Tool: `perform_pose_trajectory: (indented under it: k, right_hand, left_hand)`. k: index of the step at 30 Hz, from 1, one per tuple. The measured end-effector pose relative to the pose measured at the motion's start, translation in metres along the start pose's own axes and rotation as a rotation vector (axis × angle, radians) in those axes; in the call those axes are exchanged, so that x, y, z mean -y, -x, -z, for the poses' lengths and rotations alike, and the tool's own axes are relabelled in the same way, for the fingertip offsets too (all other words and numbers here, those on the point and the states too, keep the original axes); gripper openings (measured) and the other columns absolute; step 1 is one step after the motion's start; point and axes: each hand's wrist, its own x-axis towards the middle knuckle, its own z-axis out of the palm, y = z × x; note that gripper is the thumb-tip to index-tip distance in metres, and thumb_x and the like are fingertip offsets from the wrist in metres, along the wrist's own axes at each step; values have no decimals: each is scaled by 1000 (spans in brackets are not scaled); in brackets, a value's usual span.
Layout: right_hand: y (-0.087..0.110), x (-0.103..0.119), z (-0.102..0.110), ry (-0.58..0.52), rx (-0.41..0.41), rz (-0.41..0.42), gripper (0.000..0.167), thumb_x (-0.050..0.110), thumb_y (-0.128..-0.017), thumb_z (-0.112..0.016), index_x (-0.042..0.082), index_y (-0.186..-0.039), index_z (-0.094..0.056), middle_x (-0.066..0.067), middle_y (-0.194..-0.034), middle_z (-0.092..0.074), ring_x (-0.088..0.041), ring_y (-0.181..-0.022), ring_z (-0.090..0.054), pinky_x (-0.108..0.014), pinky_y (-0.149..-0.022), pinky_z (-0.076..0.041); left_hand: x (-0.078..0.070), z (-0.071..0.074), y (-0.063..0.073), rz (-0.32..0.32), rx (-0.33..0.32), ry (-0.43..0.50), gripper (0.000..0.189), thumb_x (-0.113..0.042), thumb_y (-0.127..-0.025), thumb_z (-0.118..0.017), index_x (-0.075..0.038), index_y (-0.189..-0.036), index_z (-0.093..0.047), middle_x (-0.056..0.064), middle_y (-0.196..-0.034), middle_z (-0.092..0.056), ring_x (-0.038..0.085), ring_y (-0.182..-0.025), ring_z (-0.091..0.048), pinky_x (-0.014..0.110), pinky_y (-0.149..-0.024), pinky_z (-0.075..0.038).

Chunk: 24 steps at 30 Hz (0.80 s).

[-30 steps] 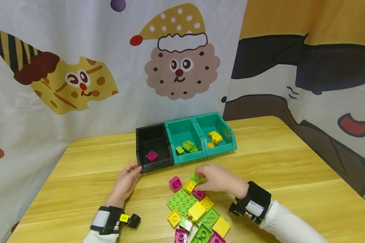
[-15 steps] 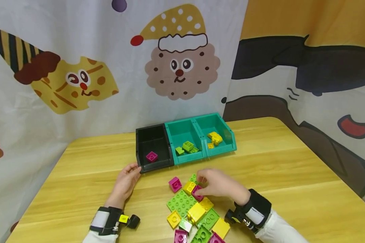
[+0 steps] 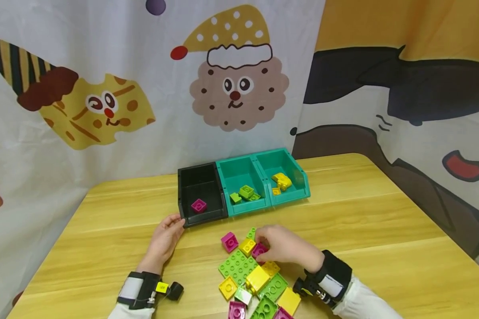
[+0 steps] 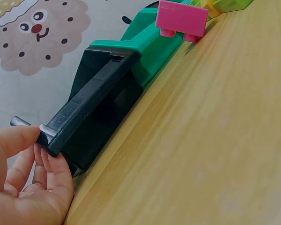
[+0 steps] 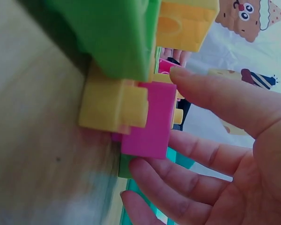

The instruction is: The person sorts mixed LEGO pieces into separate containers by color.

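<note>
My left hand [image 3: 166, 239] pinches the near left corner of the black bin [image 3: 186, 219], thumb on the rim and fingers beneath, as the left wrist view shows. My right hand [image 3: 284, 248] is over the far end of the brick pile, gripping a magenta toy building brick [image 5: 149, 119]. In the right wrist view the thumb meets one end of that brick and the fingertips the other. A yellow brick [image 3: 247, 246] lies just left of it, and a green piece [image 3: 251, 233] sits partly under the hand. Another magenta brick [image 3: 229, 242] stands apart, tipped on its side.
Two teal bins [image 3: 249, 209] adjoin the black one; one holds green bricks [image 3: 246, 191], the other yellow ones [image 3: 281, 180]. One magenta brick [image 3: 198, 205] lies in the black bin. Toward me, the pile includes a green plate [image 3: 236, 266], yellow blocks [image 3: 257, 279] and a white-sided piece [image 3: 243, 295].
My right hand has shifted slightly toward me and closed its fingers on the magenta brick, uncovering more of the pile's far end. My left hand stays at the black bin.
</note>
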Motion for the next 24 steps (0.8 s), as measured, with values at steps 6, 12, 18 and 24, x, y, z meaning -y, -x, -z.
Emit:
perform_pose_trajectory:
  k: [6,12,18,24]
  right_hand:
    - [-1,0,-2,2,15,-5,28,24,-74,-80,13,-91,-60,5,-71,-52,-8,-63,-43,-21,-55,-37]
    - [0,-1,0,-44,-14,9,21,15,-76,-77,12,-89,-61,5,-74,-55,-8,-64,-46,-22,-55,-40]
    - [2,-1,9,-110,-72,45,18,9,-75,-75,10,-86,-60,2,-78,-61,-7,-64,-52,-20,-56,-47]
    - [3,0,13,-109,-95,60,19,9,-75,-75,9,-89,-61,1,-81,-63,-11,-70,-57,-19,-58,-48]
  left_hand:
    - [0,1,0,8,4,11,11,-4,-95,-52,-14,-100,-53,-7,-89,-47,5,-82,-49,18,-82,-46]
    - [-1,0,-2,-3,2,6,13,-3,-95,-53,-16,-97,-54,-6,-89,-48,5,-81,-49,18,-82,-46]
    - [-4,0,-1,14,8,21,12,-4,-95,-52,-16,-97,-54,-7,-88,-48,5,-82,-49,17,-82,-46]
    - [-2,0,-1,17,2,12,11,-4,-96,-52,-14,-100,-53,-6,-89,-47,5,-82,-49,18,-83,-46]
